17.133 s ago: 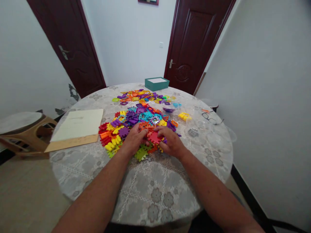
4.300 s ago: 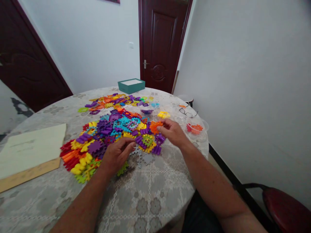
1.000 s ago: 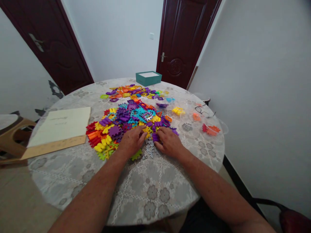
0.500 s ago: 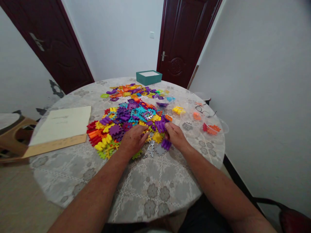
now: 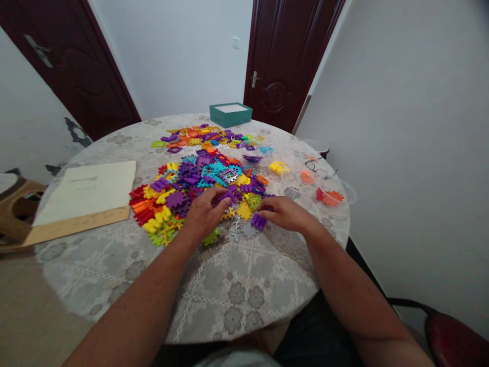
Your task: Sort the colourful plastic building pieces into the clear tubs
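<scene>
A heap of colourful plastic building-block pieces with notched edges lies on the round table. My left hand is at the near side of the heap, its thumb and fingers closed on a purple block piece with rounded ridges. Another ridged purple block piece is at the fingertips of my right hand, which pinches it by its upper end. Beneath and beside that piece lies a grey flat piece. A yellow notched piece sits between my hands.
Farther back, a second spread of pieces lies before a green box. Clear plastic tubs with sorted pieces, including yellow ones, stand at right near eyeglasses. An open cardboard folder covers the table's left.
The purple piece that my right hand held is now in my left hand. My right hand has moved down to the other purple piece. The view has shifted slightly.
</scene>
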### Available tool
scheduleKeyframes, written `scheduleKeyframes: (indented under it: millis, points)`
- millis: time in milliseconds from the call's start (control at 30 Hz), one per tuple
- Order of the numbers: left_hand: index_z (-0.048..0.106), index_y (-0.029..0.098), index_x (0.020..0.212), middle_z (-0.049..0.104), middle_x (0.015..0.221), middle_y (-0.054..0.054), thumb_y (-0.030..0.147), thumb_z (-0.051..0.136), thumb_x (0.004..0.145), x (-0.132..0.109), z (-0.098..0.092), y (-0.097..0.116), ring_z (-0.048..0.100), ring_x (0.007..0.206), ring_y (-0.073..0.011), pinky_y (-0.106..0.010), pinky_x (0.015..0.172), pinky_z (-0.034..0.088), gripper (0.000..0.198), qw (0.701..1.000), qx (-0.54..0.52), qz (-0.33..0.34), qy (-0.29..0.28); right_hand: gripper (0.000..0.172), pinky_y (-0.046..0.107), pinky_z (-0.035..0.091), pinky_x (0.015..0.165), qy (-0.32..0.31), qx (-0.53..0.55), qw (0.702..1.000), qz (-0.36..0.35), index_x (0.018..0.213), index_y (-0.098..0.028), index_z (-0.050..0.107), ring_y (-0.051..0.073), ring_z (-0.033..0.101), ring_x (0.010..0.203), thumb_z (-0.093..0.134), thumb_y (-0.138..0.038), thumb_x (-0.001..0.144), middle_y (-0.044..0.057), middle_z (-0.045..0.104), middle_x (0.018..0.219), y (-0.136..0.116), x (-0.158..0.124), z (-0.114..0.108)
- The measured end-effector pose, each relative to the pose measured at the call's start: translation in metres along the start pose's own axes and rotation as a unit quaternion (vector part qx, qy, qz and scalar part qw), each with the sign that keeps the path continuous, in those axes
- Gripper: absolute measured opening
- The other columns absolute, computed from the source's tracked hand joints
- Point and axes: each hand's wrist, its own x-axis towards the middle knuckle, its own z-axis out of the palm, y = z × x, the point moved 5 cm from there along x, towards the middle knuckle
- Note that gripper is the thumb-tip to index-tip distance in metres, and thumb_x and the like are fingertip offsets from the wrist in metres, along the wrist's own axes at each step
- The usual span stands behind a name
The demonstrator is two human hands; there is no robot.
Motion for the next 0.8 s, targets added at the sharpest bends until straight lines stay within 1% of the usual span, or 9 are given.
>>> scheduleKeyframes:
  millis: [67, 167, 233, 333, 433, 533, 633, 733, 800]
  points:
    - [0.070, 0.022, 0.117, 0.077, 0.104, -0.006, 0.040, 0.062, 0.098, 0.000, 0.001, -0.003, 0.072, 0.087, -0.0208, -0.037, 0.081, 0.059, 0.028, 0.999, -0.032, -0.008, -0.001, 0.009, 0.028, 0.043, 0.072, -0.007, -0.074, 0.997, 0.024, 0.095, -0.022, 0.075, 0.018, 0.067, 0.081, 0.069, -0.030, 0.094, 0.005, 0.077, 0.093, 0.004, -0.005, 0.003]
    - [0.070, 0.021, 0.121, 0.076, 0.110, -0.008, 0.036, 0.062, 0.098, 0.001, 0.005, -0.005, 0.072, 0.093, -0.0213, -0.037, 0.084, 0.060, 0.029, 0.999, -0.033, 0.012, -0.005, 0.020, 0.030, 0.041, 0.069, 0.011, -0.155, 0.987, 0.049, 0.102, -0.023, 0.074, 0.022, 0.067, 0.083, 0.078, -0.037, 0.088, 0.007, 0.076, 0.098, 0.003, -0.008, 0.013]
    - [0.071, 0.021, 0.123, 0.075, 0.115, -0.009, 0.034, 0.063, 0.097, 0.001, 0.008, -0.004, 0.071, 0.097, -0.0218, -0.039, 0.089, 0.059, 0.030, 0.999, -0.008, 0.037, -0.010, 0.024, 0.031, 0.041, 0.069, 0.006, -0.164, 0.986, 0.044, 0.106, -0.024, 0.073, 0.023, 0.066, 0.083, 0.078, -0.036, 0.087, 0.007, 0.076, 0.099, 0.000, -0.008, 0.021]
    - [0.070, 0.021, 0.126, 0.075, 0.118, -0.010, 0.032, 0.066, 0.096, 0.001, 0.009, -0.002, 0.070, 0.100, -0.0218, -0.041, 0.094, 0.057, 0.032, 0.998, 0.009, 0.055, -0.016, 0.017, 0.031, 0.042, 0.073, -0.010, -0.148, 0.989, 0.017, 0.104, -0.023, 0.072, 0.022, 0.066, 0.087, 0.076, -0.029, 0.088, 0.007, 0.075, 0.099, -0.008, -0.007, 0.025]
    - [0.069, 0.021, 0.129, 0.076, 0.116, -0.009, 0.033, 0.067, 0.095, 0.000, 0.010, -0.001, 0.070, 0.100, -0.0217, -0.041, 0.094, 0.057, 0.036, 0.999, -0.005, 0.030, -0.020, 0.011, 0.029, 0.042, 0.074, -0.018, -0.089, 0.996, -0.006, 0.100, -0.021, 0.071, 0.020, 0.064, 0.086, 0.071, -0.021, 0.089, 0.005, 0.073, 0.096, -0.014, -0.006, 0.021]
    - [0.067, 0.021, 0.132, 0.077, 0.112, -0.007, 0.036, 0.067, 0.095, 0.000, 0.011, -0.001, 0.072, 0.097, -0.0206, -0.038, 0.090, 0.057, 0.040, 0.998, -0.058, 0.001, -0.040, 0.009, 0.028, 0.043, 0.072, -0.008, 0.035, 0.999, -0.008, 0.100, -0.021, 0.071, 0.017, 0.062, 0.080, 0.066, -0.024, 0.093, 0.002, 0.071, 0.090, -0.020, -0.004, 0.016]
    - [0.065, 0.019, 0.136, 0.077, 0.110, -0.008, 0.037, 0.065, 0.096, 0.000, 0.014, -0.001, 0.072, 0.092, -0.0197, -0.035, 0.083, 0.058, 0.044, 0.993, -0.099, -0.005, -0.063, 0.018, 0.028, 0.047, 0.073, 0.031, 0.160, 0.987, -0.004, 0.109, -0.022, 0.071, 0.016, 0.062, 0.081, 0.065, -0.032, 0.095, 0.001, 0.072, 0.094, -0.025, 0.000, 0.018]
    - [0.063, 0.019, 0.137, 0.077, 0.105, -0.007, 0.035, 0.062, 0.097, -0.001, 0.016, -0.001, 0.070, 0.083, -0.0178, -0.032, 0.073, 0.057, 0.044, 0.988, -0.123, -0.007, -0.091, 0.029, 0.028, 0.050, 0.073, 0.097, 0.224, 0.969, 0.023, 0.119, -0.023, 0.069, 0.017, 0.064, 0.083, 0.066, -0.037, 0.093, 0.002, 0.073, 0.098, -0.023, 0.005, 0.026]
    - [0.062, 0.020, 0.138, 0.076, 0.101, -0.006, 0.036, 0.058, 0.098, -0.002, 0.018, 0.000, 0.068, 0.076, -0.0168, -0.030, 0.066, 0.056, 0.043, 0.984, -0.140, -0.009, -0.112, 0.035, 0.028, 0.051, 0.071, 0.123, 0.259, 0.957, 0.037, 0.124, -0.023, 0.067, 0.017, 0.065, 0.081, 0.067, -0.038, 0.092, 0.002, 0.073, 0.098, -0.020, 0.008, 0.032]
